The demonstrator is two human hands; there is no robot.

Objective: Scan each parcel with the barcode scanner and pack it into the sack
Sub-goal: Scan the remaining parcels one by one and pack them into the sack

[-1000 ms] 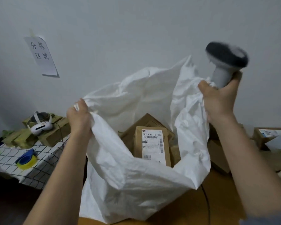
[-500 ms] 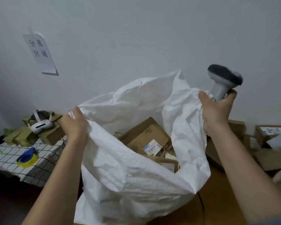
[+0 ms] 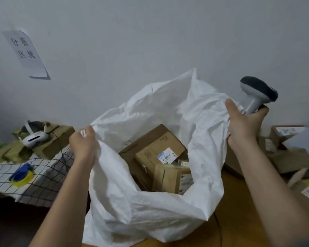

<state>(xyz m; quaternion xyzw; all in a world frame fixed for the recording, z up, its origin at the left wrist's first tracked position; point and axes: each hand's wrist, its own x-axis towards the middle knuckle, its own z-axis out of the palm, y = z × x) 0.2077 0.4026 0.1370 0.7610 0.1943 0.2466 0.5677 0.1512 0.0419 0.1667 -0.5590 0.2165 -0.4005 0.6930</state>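
A big white sack (image 3: 150, 207) stands open in front of me on the wooden table (image 3: 239, 220). My left hand (image 3: 84, 145) grips its left rim. My right hand (image 3: 243, 125) pinches the right rim and also holds the grey barcode scanner (image 3: 257, 91) by its handle, head up. Inside the sack lie several brown cardboard parcels: a large flat one (image 3: 150, 138), a smaller one with a white barcode label (image 3: 157, 155) and another in front (image 3: 171, 177).
More cardboard parcels (image 3: 289, 157) are piled on the table to the right. At left, a checked-cloth table (image 3: 43, 177) carries a white headset (image 3: 34, 136) on a box and a blue-and-yellow tape dispenser (image 3: 21, 175). A paper sign (image 3: 25, 52) hangs on the wall.
Both hands lowered the sack's rim, and the scanner came down with the right hand. The parcels inside shifted; the upright labelled one has tipped over.
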